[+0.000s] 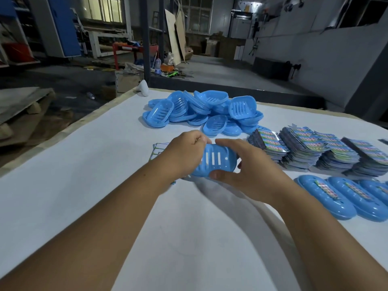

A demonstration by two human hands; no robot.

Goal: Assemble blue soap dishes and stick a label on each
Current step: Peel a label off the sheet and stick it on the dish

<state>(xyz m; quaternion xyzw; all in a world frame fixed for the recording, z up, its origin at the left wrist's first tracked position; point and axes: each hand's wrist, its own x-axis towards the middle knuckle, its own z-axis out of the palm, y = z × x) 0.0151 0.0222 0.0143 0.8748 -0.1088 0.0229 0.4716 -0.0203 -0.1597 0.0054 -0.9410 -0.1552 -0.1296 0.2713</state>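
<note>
I see both hands up over the white table [105, 196], and they hold one blue soap dish [214, 160] between them. The left hand [184, 154] has its fingers curled round the left end of the dish. The right hand [247, 166] grips the right end, with the thumb low on the near edge and the fingers bent over the far edge. The dish shows its slotted side to me (I can count about four white slits in it). I cannot tell if it is one piece or two pieces pushed together.

Just behind the held dish lies a big pile of loose blue dish parts [201, 111]. To the right of the right hand stand stacks of bright labels [315, 150], side by side. Nearer to me than those stacks, on the right, sits a row of finished dishes [344, 198], each with a label strip on top. Peeking out from under the left hand is a small sheet of labels [157, 151], flat on the table. Past the far table edge I see a dim workshop floor.
</note>
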